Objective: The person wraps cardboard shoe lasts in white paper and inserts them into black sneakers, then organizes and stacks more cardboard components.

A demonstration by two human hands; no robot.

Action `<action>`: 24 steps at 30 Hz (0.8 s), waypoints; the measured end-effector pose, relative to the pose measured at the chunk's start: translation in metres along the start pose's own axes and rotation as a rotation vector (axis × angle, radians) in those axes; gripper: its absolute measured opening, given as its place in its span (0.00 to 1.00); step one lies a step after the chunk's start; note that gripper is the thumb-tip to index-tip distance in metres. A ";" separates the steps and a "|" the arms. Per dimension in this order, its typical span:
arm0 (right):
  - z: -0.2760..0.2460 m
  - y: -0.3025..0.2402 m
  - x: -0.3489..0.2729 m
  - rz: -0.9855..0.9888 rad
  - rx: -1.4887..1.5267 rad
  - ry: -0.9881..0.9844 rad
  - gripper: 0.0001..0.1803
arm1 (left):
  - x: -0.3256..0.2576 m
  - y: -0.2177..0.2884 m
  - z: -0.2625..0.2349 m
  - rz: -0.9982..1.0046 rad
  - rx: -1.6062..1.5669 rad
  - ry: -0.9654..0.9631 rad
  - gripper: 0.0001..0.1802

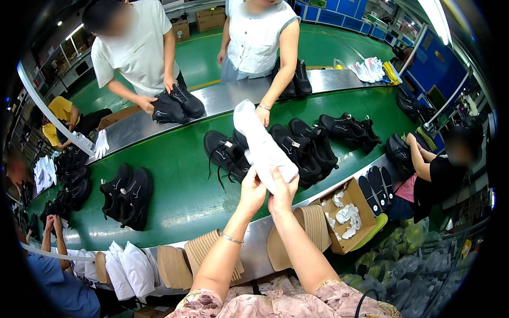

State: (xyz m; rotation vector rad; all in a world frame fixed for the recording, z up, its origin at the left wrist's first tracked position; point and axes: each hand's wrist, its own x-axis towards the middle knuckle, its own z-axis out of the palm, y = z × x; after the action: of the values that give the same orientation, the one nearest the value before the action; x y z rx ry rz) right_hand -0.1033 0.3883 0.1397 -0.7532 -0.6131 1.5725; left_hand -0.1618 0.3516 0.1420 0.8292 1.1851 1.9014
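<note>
Over the green belt I hold up a long white bundle (pixel 262 143), which looks like folded or stuffed paper and is narrower and rounded at its far end. My left hand (pixel 252 192) grips its near end from the left, thumb upward. On the other side my right hand (pixel 283 191) has its fingers wrapped round the same end. Behind the bundle stand black lace-up shoes; one shoe (pixel 225 153) with hanging laces is partly covered by it. Farther right are more black shoes (pixel 302 153). Another pair (pixel 127 196) sits on the belt to the left.
Along the near metal ledge stand stacked brown cardboard forms (pixel 175 267), white paper bundles (pixel 130 270) and an open carton (pixel 344 246) with crumpled paper. Black insoles (pixel 376 188) lie beside the carton. Across the belt, two people handle shoes (pixel 177 106); other workers sit at both sides.
</note>
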 end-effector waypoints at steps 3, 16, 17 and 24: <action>0.004 0.000 0.015 0.008 0.053 0.028 0.28 | 0.000 0.009 0.001 0.185 0.030 0.184 0.19; -0.021 -0.009 0.025 -1.069 -1.076 -0.391 0.39 | 0.041 0.002 -0.054 0.445 0.850 0.545 0.28; -0.027 -0.012 0.027 -1.116 -1.092 -0.483 0.38 | 0.047 0.000 -0.057 0.457 0.944 0.429 0.27; -0.063 -0.033 0.003 -1.047 -1.146 -0.840 0.38 | 0.042 -0.022 -0.094 -0.308 0.313 0.308 0.22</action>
State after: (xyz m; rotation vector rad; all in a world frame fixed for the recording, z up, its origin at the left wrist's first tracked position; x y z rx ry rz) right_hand -0.0348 0.3940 0.1231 -0.3436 -2.1899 0.3544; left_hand -0.2552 0.3512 0.0935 0.4810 1.7232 1.6487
